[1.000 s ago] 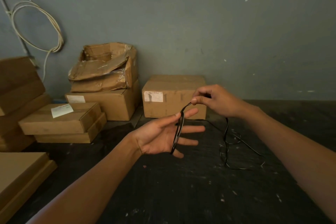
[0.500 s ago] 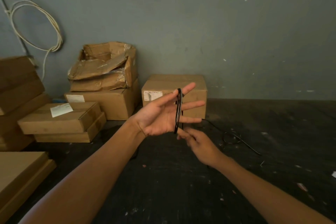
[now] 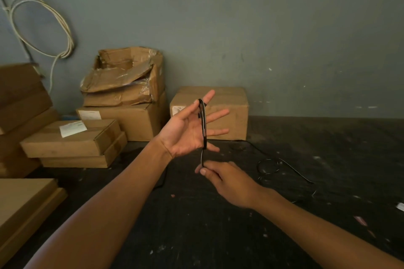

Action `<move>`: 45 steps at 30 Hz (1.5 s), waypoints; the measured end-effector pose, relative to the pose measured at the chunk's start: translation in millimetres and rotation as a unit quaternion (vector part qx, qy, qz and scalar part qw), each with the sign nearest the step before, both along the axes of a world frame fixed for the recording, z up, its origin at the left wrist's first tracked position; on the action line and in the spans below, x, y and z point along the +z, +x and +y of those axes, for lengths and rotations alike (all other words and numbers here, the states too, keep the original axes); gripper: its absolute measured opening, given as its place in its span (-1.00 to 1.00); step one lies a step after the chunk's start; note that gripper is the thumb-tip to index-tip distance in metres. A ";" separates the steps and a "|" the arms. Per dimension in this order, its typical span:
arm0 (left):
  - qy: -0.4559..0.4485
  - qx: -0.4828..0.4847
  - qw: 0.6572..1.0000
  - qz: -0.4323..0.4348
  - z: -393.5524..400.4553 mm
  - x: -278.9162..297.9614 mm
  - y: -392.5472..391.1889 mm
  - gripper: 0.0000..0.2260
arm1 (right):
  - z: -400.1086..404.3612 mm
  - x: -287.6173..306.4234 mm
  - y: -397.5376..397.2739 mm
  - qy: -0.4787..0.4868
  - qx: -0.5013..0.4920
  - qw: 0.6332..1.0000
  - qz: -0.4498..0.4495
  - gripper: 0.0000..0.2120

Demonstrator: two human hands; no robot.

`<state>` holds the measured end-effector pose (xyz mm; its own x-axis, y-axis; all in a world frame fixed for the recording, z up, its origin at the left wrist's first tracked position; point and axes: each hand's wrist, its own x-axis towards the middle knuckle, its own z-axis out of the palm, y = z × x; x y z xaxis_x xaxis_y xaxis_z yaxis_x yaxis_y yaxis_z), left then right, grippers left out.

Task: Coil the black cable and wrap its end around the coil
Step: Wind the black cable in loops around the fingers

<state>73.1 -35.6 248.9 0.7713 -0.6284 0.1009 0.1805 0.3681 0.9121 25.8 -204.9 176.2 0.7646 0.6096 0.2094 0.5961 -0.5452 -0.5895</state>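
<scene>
A thin black cable (image 3: 204, 124) is looped around the spread fingers of my left hand (image 3: 188, 131), which is raised palm-up in the middle of the view. Several turns run from the thumb side down past the little finger. Just below it, my right hand (image 3: 227, 181) pinches the cable's running strand between thumb and forefinger. The loose remainder of the cable lies on the dark surface to the right, with a small loop (image 3: 268, 166) and a free end (image 3: 306, 178).
Cardboard boxes (image 3: 209, 113) stand against the grey wall at the back, with more stacked at the left (image 3: 72, 140) and a flat one at the near left (image 3: 24, 205). A white cable coil (image 3: 43, 26) hangs on the wall. Small scraps litter the dark tabletop (image 3: 218, 236).
My right hand came down from above the left hand to below it, laying another turn around the fingers. My left hand rose and tilted upward. Less loose cable lies on the surface.
</scene>
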 end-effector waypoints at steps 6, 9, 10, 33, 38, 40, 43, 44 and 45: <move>0.021 0.032 0.999 0.015 9.1 -10.3 4.3 -0.62 | -12.3 49.5 -5.9 -0.085 0.002 0.994 -0.070 -0.81; 0.064 0.046 0.997 0.009 10.5 -15.1 5.3 -0.62 | -19.8 79.1 -7.1 -0.128 0.000 0.988 -0.090 -0.82; 0.072 0.047 0.996 0.011 10.6 -16.9 5.0 -0.62 | -22.5 88.9 -7.2 -0.143 -0.001 0.985 -0.099 -0.83; 0.156 -0.145 0.977 0.007 -14.6 -8.3 -23.6 -0.56 | -52.9 137.9 50.2 -0.034 -0.050 0.981 -0.186 -0.88; 0.092 -0.222 0.971 0.015 -18.7 0.6 -29.5 -0.55 | -56.1 129.5 61.2 0.082 -0.030 0.990 -0.114 -0.95; 0.080 -0.251 0.965 0.007 -20.3 4.3 -32.8 -0.56 | -56.5 124.5 65.0 0.130 -0.033 0.987 -0.091 -0.89; 0.057 -0.258 0.964 -0.010 -20.1 12.0 -34.5 -0.55 | -50.5 112.0 67.0 0.178 -0.025 0.981 -0.069 -0.82; 0.041 -0.255 0.966 -0.016 -19.1 15.4 -34.0 -0.54 | -47.3 105.3 67.2 0.188 -0.026 0.979 -0.070 -0.82; 0.020 -0.251 0.968 -0.023 -17.7 19.2 -33.0 -0.55 | -42.5 96.9 67.3 0.201 -0.025 0.977 -0.065 -0.84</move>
<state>40.1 -53.3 268.1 0.3642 -0.9264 0.0958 0.2866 0.2094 0.9349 93.2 -247.4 273.2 0.7421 0.4214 0.5213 0.6588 -0.3152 -0.6831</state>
